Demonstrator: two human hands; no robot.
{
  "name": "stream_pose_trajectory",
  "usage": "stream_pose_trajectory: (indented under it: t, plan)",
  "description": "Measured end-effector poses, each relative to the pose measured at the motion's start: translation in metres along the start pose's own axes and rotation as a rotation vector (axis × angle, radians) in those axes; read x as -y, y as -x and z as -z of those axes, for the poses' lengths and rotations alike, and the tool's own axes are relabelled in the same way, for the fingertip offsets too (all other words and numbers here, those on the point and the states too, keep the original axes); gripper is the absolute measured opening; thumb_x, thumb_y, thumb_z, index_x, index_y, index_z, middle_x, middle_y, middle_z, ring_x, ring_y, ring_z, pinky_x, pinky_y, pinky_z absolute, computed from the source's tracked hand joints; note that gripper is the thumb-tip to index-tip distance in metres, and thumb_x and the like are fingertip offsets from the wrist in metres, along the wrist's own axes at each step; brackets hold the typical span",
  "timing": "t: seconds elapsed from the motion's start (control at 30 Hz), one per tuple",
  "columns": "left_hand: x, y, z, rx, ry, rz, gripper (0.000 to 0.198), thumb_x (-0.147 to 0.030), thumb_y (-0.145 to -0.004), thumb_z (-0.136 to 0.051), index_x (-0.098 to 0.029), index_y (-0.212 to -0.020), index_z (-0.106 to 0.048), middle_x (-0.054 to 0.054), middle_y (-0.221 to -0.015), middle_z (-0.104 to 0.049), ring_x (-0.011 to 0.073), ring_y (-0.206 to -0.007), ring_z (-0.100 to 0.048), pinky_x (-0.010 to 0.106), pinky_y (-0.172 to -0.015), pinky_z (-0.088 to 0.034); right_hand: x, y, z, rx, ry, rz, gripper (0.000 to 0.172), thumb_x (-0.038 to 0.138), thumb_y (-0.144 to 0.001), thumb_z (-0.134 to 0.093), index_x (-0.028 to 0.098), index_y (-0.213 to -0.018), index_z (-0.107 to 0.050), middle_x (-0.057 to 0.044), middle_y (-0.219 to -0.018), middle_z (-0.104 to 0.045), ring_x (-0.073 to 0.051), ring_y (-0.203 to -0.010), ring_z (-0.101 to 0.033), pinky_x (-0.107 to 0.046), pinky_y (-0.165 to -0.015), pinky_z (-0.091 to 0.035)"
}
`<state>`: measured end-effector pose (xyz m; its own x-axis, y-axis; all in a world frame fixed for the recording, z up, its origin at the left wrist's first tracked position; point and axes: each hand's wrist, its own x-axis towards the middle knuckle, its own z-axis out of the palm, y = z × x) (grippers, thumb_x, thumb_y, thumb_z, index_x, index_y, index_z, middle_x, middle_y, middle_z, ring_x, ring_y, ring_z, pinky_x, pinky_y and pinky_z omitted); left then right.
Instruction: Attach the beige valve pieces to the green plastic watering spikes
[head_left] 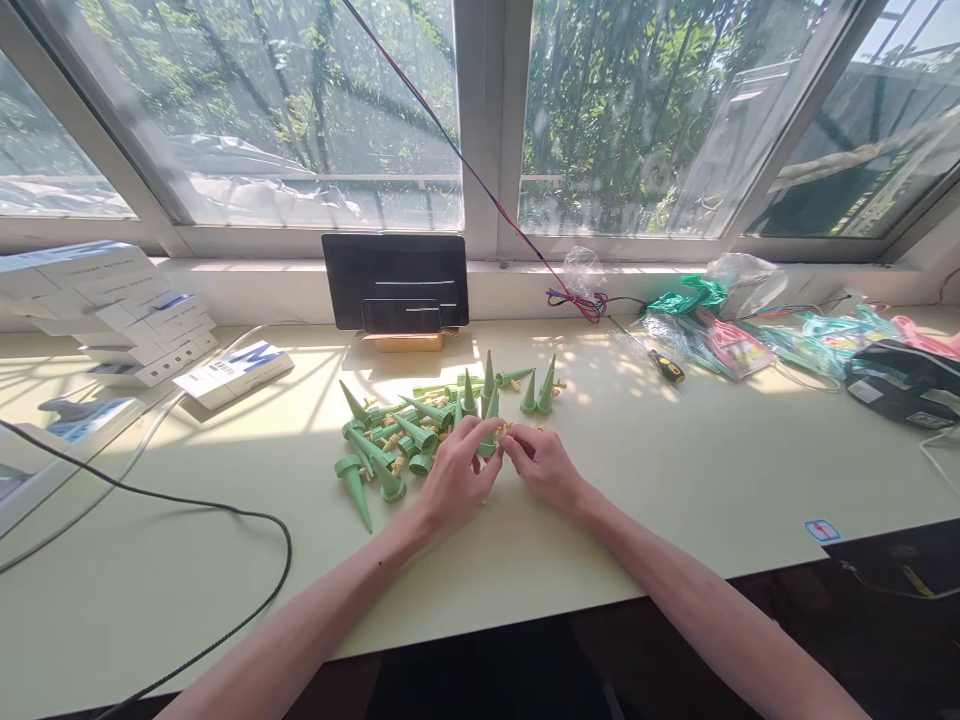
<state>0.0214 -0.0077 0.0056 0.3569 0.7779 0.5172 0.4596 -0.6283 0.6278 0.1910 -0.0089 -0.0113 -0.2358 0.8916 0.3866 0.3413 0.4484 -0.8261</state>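
Evidently, both hands meet over the table (675, 470): the left hand (457, 468) comes in from seven o'clock, the right hand (546, 465) from five, backs upward. The right thumb and forefinger are pinched nearly together, apparently on a small yellow piece (501, 433) — though the fingers cover much of it. The left hand is half curled, thumb and forefinger parted just beside that piece; I cannot tell whether it grips anything. From the hands, a heap of green spikes (412, 430) lies at ten o'clock, two upright spikes (546, 392) at one.
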Motion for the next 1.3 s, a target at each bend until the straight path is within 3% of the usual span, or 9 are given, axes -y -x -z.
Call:
stream_pose_trajectory:
  t: [0.2,0.8,1.0,1.3]
  plan:
    - [0.0001,0.0005,0.0007,0.018,0.0,-0.007,0.032,-0.016,-0.09,-0.055,-0.025,-0.119,-0.061,0.002,-0.1,-0.057,0.0061,-0.063,-0.055,0.018,-0.053,-0.052,-0.0023,-0.0004,0.0001,0.004,0.006,0.007,0.038,0.036,-0.099,-0.044,0.02,-0.065,-0.039,0.005,-0.058,-0.031,-0.01,-0.054,-0.028,-0.026,-0.052,-0.023]
    - [0.0002,0.0011,0.0002,0.03,0.009,0.008,0.033,-0.023,-0.092,-0.053,-0.025,-0.125,-0.057,0.004,-0.101,-0.058,0.007,-0.061,-0.056,0.021,-0.055,-0.053,-0.0006,-0.0004,0.0006,0.008,0.036,-0.019,0.052,0.051,-0.101,-0.036,0.019,-0.063,-0.049,0.003,-0.054,-0.044,-0.011,-0.052,-0.04,-0.026,-0.054,-0.032]
    - [-0.0024,-0.0002,0.0014,0.009,0.1,0.142,0.053,-0.035,-0.087,-0.064,-0.024,-0.135,-0.044,0.005,-0.103,-0.057,0.0106,-0.069,-0.061,0.024,-0.062,-0.057,-0.0043,-0.0002,-0.0003,-0.015,0.014,-0.055,0.052,0.052,-0.102,-0.035,0.019,-0.067,-0.053,0.003,-0.052,-0.044,-0.011,-0.05,-0.041,-0.026,-0.053,-0.033]
    - [-0.0059,-0.0066,0.0057,0.057,0.384,0.344,0.046,-0.041,-0.088,-0.063,-0.022,-0.127,-0.047,0.003,-0.098,-0.053,0.0116,-0.065,-0.065,0.022,-0.051,-0.054,-0.0011,-0.0001,0.0005,-0.009,0.007,-0.05,0.044,0.049,-0.101,-0.039,0.019,-0.072,-0.054,0.004,-0.053,-0.042,-0.011,-0.05,-0.038,-0.025,-0.051,-0.03]
